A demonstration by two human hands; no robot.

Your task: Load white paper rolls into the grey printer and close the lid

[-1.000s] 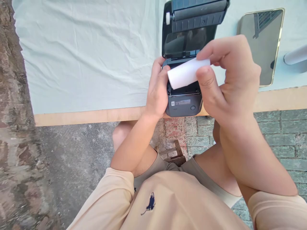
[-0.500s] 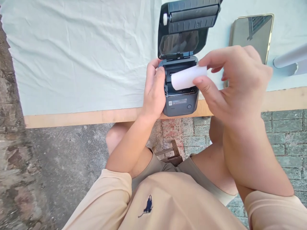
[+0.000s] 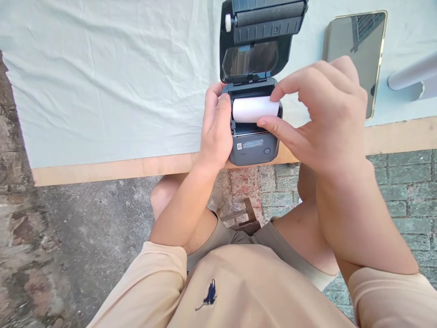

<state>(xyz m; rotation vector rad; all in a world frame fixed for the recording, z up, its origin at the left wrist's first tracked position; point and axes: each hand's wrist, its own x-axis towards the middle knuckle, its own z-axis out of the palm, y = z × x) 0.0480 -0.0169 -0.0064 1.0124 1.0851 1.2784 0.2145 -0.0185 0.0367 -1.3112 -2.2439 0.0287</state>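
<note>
A dark grey label printer stands at the table's front edge with its lid swung up and back. My left hand grips the printer's left side, thumb along the top edge and fingertips hidden behind it. Between the thumb and forefinger of my right hand is a white paper roll, held by its right end. The roll lies level across the printer's open compartment, its left end close to the inner left wall. How deep it sits is hard to tell.
A phone lies on the pale cloth to the right, behind my right hand. Farther right is a rolled white sheet. The table's wooden edge runs above my knees, and a wooden stool shows between my legs.
My right hand has moved left and slightly lower, taking the paper roll into the printer's compartment. The roll was tilted and is now level. My left hand keeps its hold.
</note>
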